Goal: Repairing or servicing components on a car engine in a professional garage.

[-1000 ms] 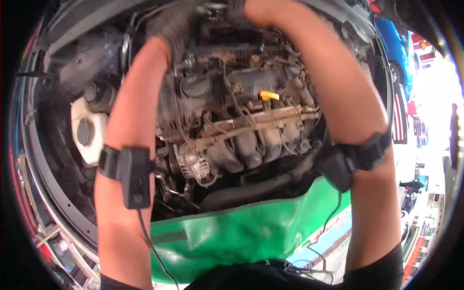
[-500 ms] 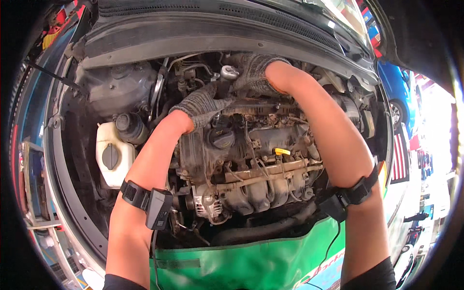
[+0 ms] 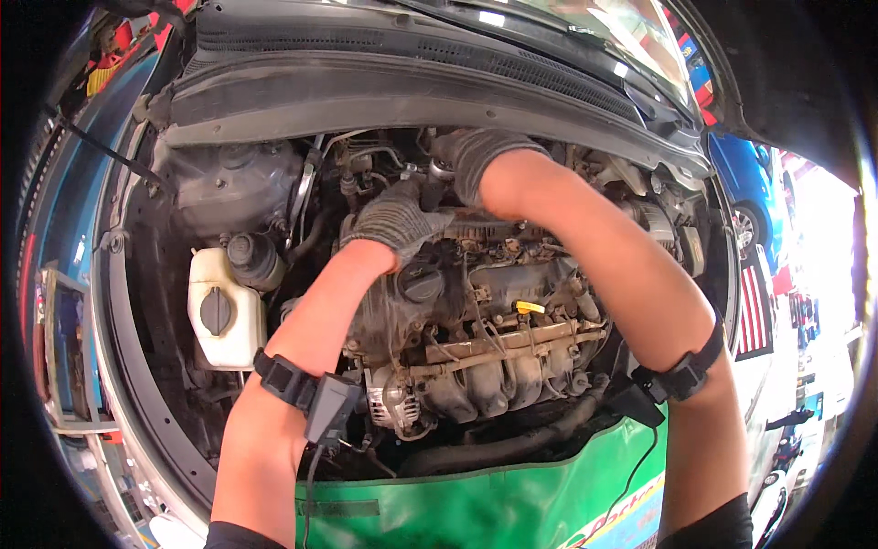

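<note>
While the gloved left hand [image 3: 395, 220] rested curled on the engine [image 3: 476, 339], the right hand [image 3: 480, 156] clutched an upright metal tool [image 3: 437, 178] just beside it.

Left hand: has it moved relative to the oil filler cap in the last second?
Cannot tell for certain, since the camera tilted. The left hand now sits just above the oil filler cap, about as half a second ago.

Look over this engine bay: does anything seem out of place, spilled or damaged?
Nothing looks spilled or broken. The engine is coated in brown grime. Both gloved hands, left and right, work at its rear. The yellow dipstick handle and black oil cap look seated.
</note>
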Demonstrator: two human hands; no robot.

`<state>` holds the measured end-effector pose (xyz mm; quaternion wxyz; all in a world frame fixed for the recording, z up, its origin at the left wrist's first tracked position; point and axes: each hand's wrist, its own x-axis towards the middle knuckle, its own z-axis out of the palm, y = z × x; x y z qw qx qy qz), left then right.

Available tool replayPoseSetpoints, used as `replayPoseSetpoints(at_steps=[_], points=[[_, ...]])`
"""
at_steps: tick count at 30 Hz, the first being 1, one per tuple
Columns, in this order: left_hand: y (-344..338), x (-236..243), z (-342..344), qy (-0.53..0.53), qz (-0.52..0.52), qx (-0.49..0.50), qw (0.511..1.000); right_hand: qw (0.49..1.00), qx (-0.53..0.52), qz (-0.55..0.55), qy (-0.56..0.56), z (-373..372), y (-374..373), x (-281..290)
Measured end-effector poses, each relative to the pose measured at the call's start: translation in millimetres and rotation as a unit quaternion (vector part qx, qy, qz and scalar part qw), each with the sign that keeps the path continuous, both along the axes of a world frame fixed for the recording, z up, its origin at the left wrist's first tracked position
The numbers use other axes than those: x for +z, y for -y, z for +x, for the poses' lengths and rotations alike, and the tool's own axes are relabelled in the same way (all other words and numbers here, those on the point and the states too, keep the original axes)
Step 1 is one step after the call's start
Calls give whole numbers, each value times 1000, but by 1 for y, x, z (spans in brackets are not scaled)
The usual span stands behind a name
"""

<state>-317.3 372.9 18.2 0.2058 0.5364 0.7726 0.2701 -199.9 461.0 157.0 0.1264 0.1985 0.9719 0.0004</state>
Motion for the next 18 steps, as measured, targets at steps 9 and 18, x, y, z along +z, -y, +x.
replayPoseSetpoints(at_steps=[9, 18], points=[[-4, -4, 6, -75, -28, 35, 996, 991, 19, 42, -122, -3, 3, -11], [8, -11, -8, 97, -12, -59, 994, 998, -56, -9, -25, -2, 5, -10]])
